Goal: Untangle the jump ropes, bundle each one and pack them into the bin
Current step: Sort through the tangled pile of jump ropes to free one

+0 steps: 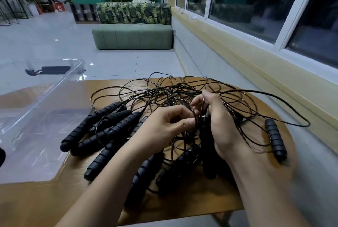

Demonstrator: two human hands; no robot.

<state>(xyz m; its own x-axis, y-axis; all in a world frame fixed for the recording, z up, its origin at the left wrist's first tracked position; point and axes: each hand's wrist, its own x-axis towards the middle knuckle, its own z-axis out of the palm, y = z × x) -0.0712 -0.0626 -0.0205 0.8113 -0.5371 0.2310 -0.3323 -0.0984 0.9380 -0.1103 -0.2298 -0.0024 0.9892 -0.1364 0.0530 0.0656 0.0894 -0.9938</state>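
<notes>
Left hand [164, 126] is pinching one strand of the tangled jump ropes [164, 91] piled mid wooden table [201, 206], right hand [222, 126] is gripping a black handle [206, 135] upright, clear bin [45, 98] is sitting just left of the pile

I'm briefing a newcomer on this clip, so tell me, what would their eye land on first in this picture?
First, the tangle of thin black jump rope cords spread over the round wooden table, with ribbed black handles lying at its left. In its middle the left hand pinches a cord while the right hand grips a black handle upright. A clear plastic bin sits at the left.
</notes>
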